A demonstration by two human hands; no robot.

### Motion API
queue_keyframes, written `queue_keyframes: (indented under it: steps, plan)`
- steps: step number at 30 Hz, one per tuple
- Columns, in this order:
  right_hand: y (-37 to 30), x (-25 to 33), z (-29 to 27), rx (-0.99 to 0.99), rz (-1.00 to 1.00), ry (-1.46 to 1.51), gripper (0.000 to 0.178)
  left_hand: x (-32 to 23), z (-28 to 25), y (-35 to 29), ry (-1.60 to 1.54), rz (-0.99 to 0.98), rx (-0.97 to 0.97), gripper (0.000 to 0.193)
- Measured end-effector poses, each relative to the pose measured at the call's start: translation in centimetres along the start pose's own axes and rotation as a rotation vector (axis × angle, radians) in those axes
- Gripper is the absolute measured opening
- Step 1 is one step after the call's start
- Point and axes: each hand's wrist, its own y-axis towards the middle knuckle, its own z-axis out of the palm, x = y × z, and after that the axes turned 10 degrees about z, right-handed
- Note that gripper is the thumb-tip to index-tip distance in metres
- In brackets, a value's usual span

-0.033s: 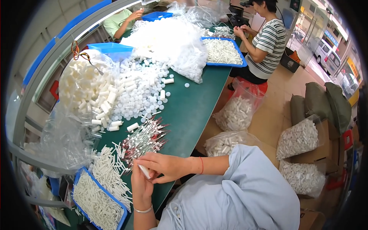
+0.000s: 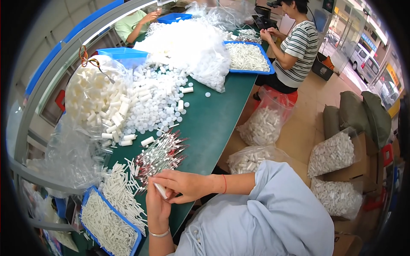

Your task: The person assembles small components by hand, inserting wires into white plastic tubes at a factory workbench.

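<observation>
Both hands meet at the near edge of a green worktable (image 2: 213, 123): the right hand (image 2: 183, 184) reaches across with thumb and fingers pinching one end of a small white tube (image 2: 161, 190), while the left hand (image 2: 156, 204), palm up and fingers half curled, cups the tube's other end from below. The tube sits tilted between the two palms, just clear of the tabletop; set against the same-instant smaller frame, nothing has shifted, so the piece looks mid-handling rather than finished. Just beyond the fingertips lies a heap of thin red-tipped rods (image 2: 160, 155), and beside it a loose pile of white tubes (image 2: 121, 192) spills toward a blue tray (image 2: 136, 239). Farther up the table stand a clear bag of white cylinders (image 2: 96, 98) and scattered white caps (image 2: 160, 100). A co-worker in a striped shirt (image 2: 297, 47) works at the far end.
</observation>
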Motion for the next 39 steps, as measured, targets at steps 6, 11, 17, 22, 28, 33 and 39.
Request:
queue_keyframes:
  steps: [6,11,17,22,28,33,39]
  plan:
    - [-0.7,0.1,0.4,-0.098,0.014,-0.017,0.067,0.8,1.3,-0.5,-0.006,-0.038,-0.052,0.052]
    - [-2.2,-0.3,-0.9,-0.17,0.086,-0.024,0.059,1.5,1.9,-1.3,0.234,0.003,0.17,0.04]
    - [-7.2,1.1,-4.2,-0.226,0.358,-0.145,0.062,3.3,1.8,-2.3,0.522,-0.044,0.295,0.037]
    - [-18.6,-1.3,-8.5,-0.314,0.926,-0.158,0.054,1.8,1.0,-2.2,0.816,0.169,0.28,0.027]
    - [-34.5,-6.0,-10.6,-0.154,1.25,-0.565,0.066,0.8,-1.8,-1.5,1.432,0.525,0.167,0.02]
    - [-29.9,-6.4,-11.8,-0.24,1.134,-0.484,0.051,0.0,-3.5,-1.4,1.465,0.584,0.166,0.018]
    - [-5.2,-2.7,-10.0,-0.232,0.58,-0.252,0.014,-4.8,-4.7,2.0,1.621,0.881,-0.048,0.015]
